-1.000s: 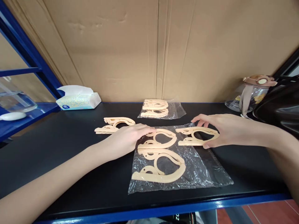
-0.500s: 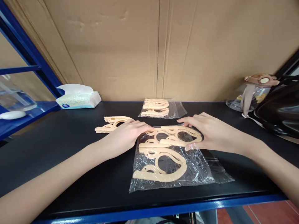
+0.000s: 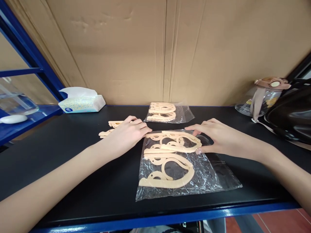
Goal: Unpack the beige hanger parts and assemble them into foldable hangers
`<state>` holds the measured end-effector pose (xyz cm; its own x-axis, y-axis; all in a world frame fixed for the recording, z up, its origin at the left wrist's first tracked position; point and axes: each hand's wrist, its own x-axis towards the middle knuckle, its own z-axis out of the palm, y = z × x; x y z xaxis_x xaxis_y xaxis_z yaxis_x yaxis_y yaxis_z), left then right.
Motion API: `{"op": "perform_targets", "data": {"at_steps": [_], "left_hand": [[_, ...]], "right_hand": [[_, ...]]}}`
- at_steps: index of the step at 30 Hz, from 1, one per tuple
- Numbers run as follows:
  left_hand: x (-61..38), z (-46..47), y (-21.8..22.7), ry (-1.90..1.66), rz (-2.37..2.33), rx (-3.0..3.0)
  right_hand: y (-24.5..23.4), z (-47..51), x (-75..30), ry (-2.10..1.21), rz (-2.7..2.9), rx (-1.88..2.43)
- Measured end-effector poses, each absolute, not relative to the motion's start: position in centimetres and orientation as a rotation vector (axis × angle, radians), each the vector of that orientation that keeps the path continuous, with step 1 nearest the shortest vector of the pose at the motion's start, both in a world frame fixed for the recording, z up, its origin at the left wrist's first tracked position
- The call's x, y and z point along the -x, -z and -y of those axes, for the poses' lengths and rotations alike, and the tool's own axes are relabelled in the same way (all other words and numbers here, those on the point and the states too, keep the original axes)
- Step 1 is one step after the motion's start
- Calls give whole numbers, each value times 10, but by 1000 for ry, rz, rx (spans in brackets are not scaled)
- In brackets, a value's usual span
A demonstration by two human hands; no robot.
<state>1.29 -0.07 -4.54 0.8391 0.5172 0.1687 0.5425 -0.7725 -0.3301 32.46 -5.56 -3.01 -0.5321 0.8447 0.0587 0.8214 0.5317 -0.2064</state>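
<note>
A clear plastic bag (image 3: 206,181) lies flat on the black tabletop, with several cream folding hangers (image 3: 167,183) in it. My left hand (image 3: 131,131) is at the bag's far left corner, its bent fingers closed on the edge there. To the right, my right hand (image 3: 212,136) has its thumb and fingers spread apart. The thumb touches the curved end of the upper folding hangers (image 3: 182,147), while the forefinger rests by the bag's far edge. Partly hidden behind my left hand are loose folding hangers (image 3: 107,132).
A second bag of folding hangers (image 3: 162,112) lies at the back, near the cardboard wall (image 3: 116,58). A tissue pack (image 3: 82,103) stands at back left. On the right are a drinking bottle (image 3: 267,97) with a strap and a glossy black object (image 3: 293,113). A blue edge (image 3: 170,220) runs along the front.
The upper folding hangers have slid left inside the bag. My left hand has shifted slightly left, and my right thumb now sits at the hangers' curved end.
</note>
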Motion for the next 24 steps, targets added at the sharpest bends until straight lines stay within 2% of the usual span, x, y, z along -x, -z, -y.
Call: {"op": "perform_targets", "data": {"at_steps": [12,24], "left_hand": [[-15,1,46,204,812,2755],[-6,3,29,193,1021,2728]], "right_hand": [[60,52,-300,-99,2451,1203],[53,55,-301,-33,2502,1257]]}}
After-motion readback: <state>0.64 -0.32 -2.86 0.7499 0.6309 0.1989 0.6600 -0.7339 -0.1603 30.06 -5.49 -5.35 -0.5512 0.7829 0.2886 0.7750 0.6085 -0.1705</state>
